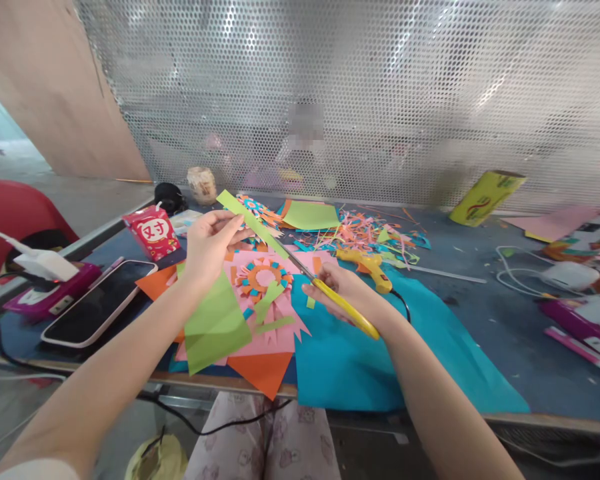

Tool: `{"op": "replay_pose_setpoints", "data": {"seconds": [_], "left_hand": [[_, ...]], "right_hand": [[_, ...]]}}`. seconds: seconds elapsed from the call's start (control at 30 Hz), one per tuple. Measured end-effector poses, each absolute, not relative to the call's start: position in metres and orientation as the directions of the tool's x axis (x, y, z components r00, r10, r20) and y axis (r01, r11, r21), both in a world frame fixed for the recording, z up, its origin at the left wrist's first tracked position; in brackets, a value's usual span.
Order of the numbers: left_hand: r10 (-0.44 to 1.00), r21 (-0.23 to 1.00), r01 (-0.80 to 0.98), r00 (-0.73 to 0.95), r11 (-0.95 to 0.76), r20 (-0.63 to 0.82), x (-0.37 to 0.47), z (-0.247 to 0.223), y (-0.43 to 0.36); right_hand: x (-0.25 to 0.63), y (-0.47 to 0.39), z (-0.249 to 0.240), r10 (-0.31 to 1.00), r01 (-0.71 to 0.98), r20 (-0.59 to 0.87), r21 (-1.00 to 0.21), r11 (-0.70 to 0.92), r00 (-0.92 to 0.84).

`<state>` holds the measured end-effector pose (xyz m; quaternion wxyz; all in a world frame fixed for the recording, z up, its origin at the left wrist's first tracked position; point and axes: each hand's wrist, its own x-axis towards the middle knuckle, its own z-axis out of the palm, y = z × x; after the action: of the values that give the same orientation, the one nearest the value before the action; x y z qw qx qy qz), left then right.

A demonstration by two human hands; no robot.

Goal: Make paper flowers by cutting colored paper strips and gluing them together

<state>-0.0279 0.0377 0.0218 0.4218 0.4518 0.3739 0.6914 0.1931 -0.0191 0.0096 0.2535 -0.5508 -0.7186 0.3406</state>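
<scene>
Pinched in my left hand is a narrow light-green paper strip, slanting down to the right. My right hand grips yellow-handled scissors, whose blades reach the strip's lower end; I cannot tell whether they are cutting into it. Below lies a round paper rosette in orange, pink and blue, with pink tails. Green offcuts rest over it. A green sheet is under my left forearm, and a large blue sheet is under my right hand.
A yellow glue gun lies beyond my right hand, near a heap of paper shreds. To the left are a phone, a red packet and a purple power strip. A yellow tube stands tilted by the perforated metal panel.
</scene>
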Motion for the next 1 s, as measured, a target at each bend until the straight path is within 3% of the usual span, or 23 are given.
{"op": "replay_pose_setpoints", "data": {"seconds": [0.23,1.0], "left_hand": [[0.921,0.904,-0.232,-0.247,-0.359,0.302,-0.0273,0.0223,0.0373],[0.921,0.911,-0.205,-0.237,-0.357,0.308,-0.0251,0.0199,0.0347]], "right_hand": [[0.1915,-0.0204,0.0138,0.971,0.642,-0.066,-0.760,0.101,-0.231],[0.1907,-0.0222,0.0132,0.969,0.618,-0.001,-0.770,0.158,-0.248]]}}
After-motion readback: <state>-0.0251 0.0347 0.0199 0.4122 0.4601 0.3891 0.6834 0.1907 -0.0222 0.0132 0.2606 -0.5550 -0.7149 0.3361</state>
